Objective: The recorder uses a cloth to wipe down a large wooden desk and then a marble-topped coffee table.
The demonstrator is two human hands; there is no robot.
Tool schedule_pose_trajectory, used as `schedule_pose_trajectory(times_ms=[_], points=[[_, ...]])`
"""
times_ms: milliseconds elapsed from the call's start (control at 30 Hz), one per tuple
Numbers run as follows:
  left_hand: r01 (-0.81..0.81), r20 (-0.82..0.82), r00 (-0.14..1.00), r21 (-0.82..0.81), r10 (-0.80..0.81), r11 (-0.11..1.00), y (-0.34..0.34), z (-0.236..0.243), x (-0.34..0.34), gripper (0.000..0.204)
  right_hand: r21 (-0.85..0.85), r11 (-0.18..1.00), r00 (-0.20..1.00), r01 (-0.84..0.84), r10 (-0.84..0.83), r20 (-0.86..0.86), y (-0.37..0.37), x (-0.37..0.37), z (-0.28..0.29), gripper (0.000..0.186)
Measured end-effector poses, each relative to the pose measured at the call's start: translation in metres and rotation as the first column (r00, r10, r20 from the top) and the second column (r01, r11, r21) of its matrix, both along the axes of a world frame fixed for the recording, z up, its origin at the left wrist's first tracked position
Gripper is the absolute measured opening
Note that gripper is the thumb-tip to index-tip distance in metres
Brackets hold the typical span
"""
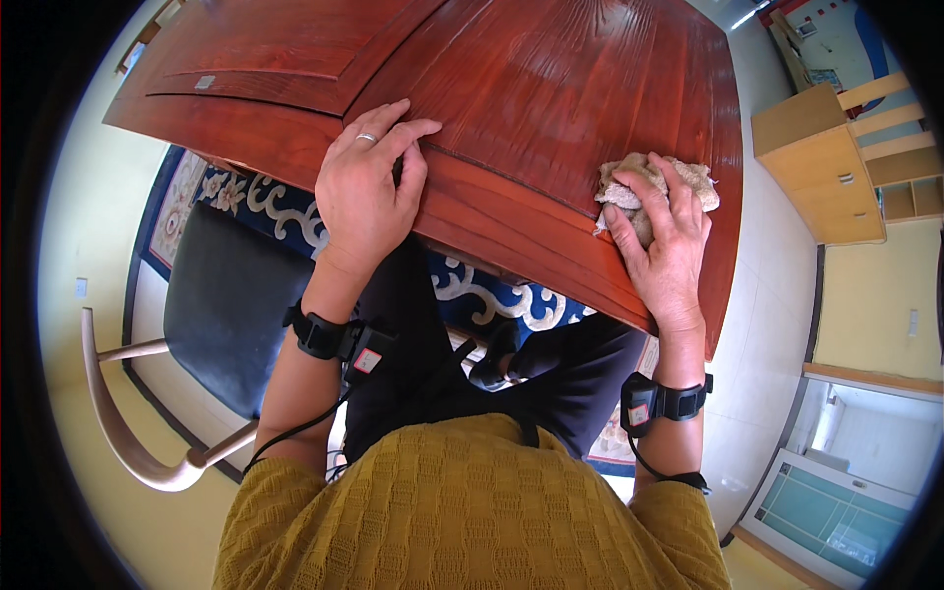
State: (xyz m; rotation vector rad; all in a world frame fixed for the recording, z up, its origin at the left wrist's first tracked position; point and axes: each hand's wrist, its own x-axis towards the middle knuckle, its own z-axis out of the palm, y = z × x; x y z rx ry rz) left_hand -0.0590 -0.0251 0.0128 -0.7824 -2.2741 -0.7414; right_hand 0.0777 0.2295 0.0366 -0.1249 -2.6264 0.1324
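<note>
Beneath both hands is a glossy reddish-brown wooden desk (531, 108) with recessed panels and a raised border. My right hand (667, 236) presses a crumpled beige cloth (693, 182) onto the desk's border near its right end, fingers curled over it. Left of it, my left hand (372, 182) rests on the near edge of the desk, fingers bent and apart, with a ring on one finger and nothing held. Black straps with small boxes sit on both forearms.
A dark-seated chair (231, 305) with pale wooden arms stands at the left. Under the desk lies a blue patterned rug (462, 285). A light wooden cabinet (821, 177) is at the far right, and a glass-fronted door (831, 506) lower right.
</note>
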Motion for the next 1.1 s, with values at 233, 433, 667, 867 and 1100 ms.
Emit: schedule_pose_trajectory(times_ms=[233,433,667,867,1100], points=[[0.001,-0.001,1.0,0.0,-0.001,1.0,-0.0001,0.0005,-0.0001,0.024,-0.002,1.0,1.0,-0.003,0.003,-0.004,0.001,-0.0003,-0.0003,0.035],[0.015,-0.004,1.0,0.021,-0.015,1.0,-0.0006,0.0002,-0.0006,0.022,-0.032,0.999,1.0,-0.002,0.002,-0.002,-0.0002,-0.0001,0.0004,0.036],[0.058,-0.036,0.998,0.091,-0.055,0.994,-0.0021,-0.0032,-0.004,0.02,-0.049,0.999,1.0,-0.013,0.013,0.0,-0.0011,0.0013,0.0036,0.037],[0.087,-0.043,0.996,0.139,-0.082,0.986,-0.0013,-0.0036,-0.0051,0.021,-0.064,0.998,1.0,-0.011,0.012,0.003,-0.0011,0.0006,0.005,0.037],[0.1,-0.095,0.992,0.161,-0.085,0.982,-0.002,-0.0046,-0.0069,0.02,-0.08,0.997,1.0,-0.008,0.009,0.006,-0.0033,0.0011,0.007,0.036]])
